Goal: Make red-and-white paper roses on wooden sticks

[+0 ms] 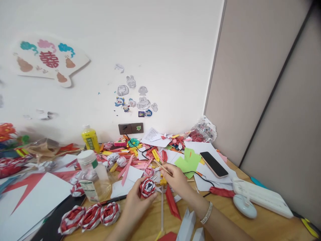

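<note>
My left hand (136, 201) is closed around a red and white paper rose (147, 187), with the swirled face of the flower turned up. In my right hand (177, 180) is a thin wooden stick (162, 166), pinched between the fingers and slanting up to the left, apart from the rose. Three finished-looking red and white paper roses (91, 216) lie in a row at the lower left. Under my hands runs a pale narrow strip (162, 207), beside a folded red paper strip (172, 202) and folded white paper (187, 224).
A clear plastic jar (94, 177) with a white lid and a yellow bottle (90, 138) stand at left. Paper scraps cover the back of the table. At right are a phone (214, 164), a white mouse (245, 206) and a white power strip (263, 197).
</note>
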Demonstrator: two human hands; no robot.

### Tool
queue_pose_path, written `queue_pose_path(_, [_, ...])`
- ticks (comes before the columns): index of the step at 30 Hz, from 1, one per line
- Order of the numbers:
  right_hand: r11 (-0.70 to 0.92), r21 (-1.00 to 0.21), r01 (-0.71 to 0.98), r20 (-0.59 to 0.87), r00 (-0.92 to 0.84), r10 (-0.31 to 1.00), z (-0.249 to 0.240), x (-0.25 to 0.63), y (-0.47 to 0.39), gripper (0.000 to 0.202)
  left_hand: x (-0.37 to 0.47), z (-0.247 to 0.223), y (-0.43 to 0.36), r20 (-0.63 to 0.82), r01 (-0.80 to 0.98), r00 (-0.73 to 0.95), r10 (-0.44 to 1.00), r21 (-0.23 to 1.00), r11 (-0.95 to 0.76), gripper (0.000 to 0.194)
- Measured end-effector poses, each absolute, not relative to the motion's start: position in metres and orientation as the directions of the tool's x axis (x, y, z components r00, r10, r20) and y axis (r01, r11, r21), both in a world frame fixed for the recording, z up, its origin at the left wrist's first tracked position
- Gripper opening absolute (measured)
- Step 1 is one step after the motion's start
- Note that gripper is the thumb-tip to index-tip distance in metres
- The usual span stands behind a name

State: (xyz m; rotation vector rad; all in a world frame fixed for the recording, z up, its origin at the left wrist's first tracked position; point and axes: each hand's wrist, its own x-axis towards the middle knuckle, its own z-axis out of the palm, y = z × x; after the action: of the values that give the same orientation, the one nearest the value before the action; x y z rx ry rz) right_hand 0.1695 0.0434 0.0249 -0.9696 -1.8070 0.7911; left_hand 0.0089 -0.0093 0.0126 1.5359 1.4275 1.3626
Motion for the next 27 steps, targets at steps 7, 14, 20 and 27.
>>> queue_pose_path(7, [0.478, -0.808, 0.345, 0.401, -0.273, 0.875, 0.024, 0.165, 0.043, 0.014, 0.009, 0.011, -0.008, 0.239, 0.270, -0.146, 0.960, 0.943, -0.193, 0.044])
queue_pose_path(14, [0.476, -0.825, 0.305, 0.379, -0.325, 0.866, 0.025, 0.165, 0.041, 0.016, 0.006, -0.010, -0.001, 0.296, 0.118, -0.098, 0.950, 0.951, -0.284, 0.060])
queue_pose_path(20, [0.441, -0.885, 0.147, 0.373, -0.340, 0.863, 0.024, 0.161, 0.040, 0.020, 0.013, -0.005, -0.004, 0.278, 0.018, -0.052, 0.959, 0.960, -0.278, 0.058])
queue_pose_path(27, [0.413, -0.902, 0.125, 0.353, -0.335, 0.874, 0.024, 0.161, 0.040, 0.015, 0.019, -0.007, -0.011, 0.257, 0.074, 0.004, 0.966, 0.964, -0.256, 0.049])
